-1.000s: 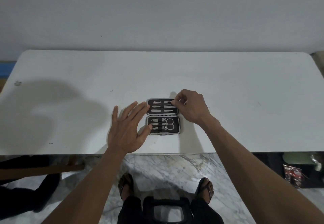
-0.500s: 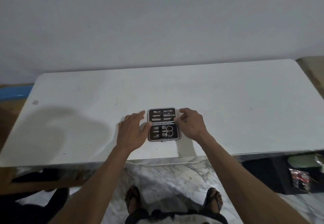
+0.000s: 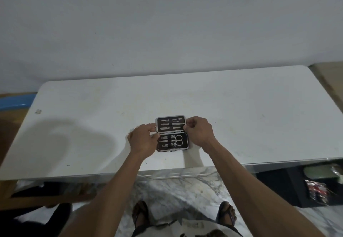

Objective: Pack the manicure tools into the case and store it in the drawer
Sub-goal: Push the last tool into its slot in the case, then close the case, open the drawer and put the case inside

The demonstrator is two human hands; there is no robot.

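On the table (image 3: 241, 110), both hands now pinching the case's (image 3: 172, 133) far half, no longer spread

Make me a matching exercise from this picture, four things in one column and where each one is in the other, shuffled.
Things:
1. scissors
2. left hand
3. right hand
4. manicure case

Places:
A. at the right edge of the far half of the case
B. lying open on the white table
C. in the near half of the case
D. at the left edge of the case

Pairs: 1-C, 2-D, 3-A, 4-B
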